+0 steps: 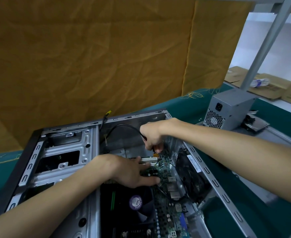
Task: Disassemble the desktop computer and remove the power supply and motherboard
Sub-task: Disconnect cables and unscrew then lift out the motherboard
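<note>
Head view: right hand (152, 136) pinches the black cable (124, 126) straight above the motherboard (165, 210), left hand (132, 170) flat on it.

Grey power supply (227, 109); green motherboard (165, 219); teal table cover (184, 107); mustard cloth backdrop (89, 57); purple fan sticker (135, 202).

Fan sticker (135, 202): lettering unreadable

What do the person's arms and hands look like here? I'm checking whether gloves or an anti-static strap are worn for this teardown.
Both forearms are bare as far as the picture shows; no sleeve edge is in view. The left hand and the right hand wear no gloves. No wrist strap, watch or ring shows on either.
</note>
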Demonstrator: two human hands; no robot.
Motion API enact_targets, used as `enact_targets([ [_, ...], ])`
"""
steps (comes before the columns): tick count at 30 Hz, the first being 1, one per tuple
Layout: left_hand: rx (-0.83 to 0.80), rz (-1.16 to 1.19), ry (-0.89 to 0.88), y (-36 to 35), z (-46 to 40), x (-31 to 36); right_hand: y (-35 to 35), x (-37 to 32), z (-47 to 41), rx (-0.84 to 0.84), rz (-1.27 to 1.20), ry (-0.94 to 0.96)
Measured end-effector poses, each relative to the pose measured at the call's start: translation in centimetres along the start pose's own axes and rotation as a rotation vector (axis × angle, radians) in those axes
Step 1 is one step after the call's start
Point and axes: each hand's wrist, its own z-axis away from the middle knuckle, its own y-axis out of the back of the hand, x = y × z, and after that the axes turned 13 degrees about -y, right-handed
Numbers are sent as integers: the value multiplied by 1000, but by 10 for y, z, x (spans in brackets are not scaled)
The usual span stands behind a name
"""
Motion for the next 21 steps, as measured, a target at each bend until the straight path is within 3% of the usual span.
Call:
enact_targets([
  [5, 4, 12, 1, 0, 1, 0, -8, -1, -2, -13, 247, -26],
  [12, 2, 11, 5, 0, 1, 0, -14, -2, -6, -3, 259, -5],
  [21, 7, 2, -9, 2, 0, -1, -7, 4, 18, 272, 409, 73],
])
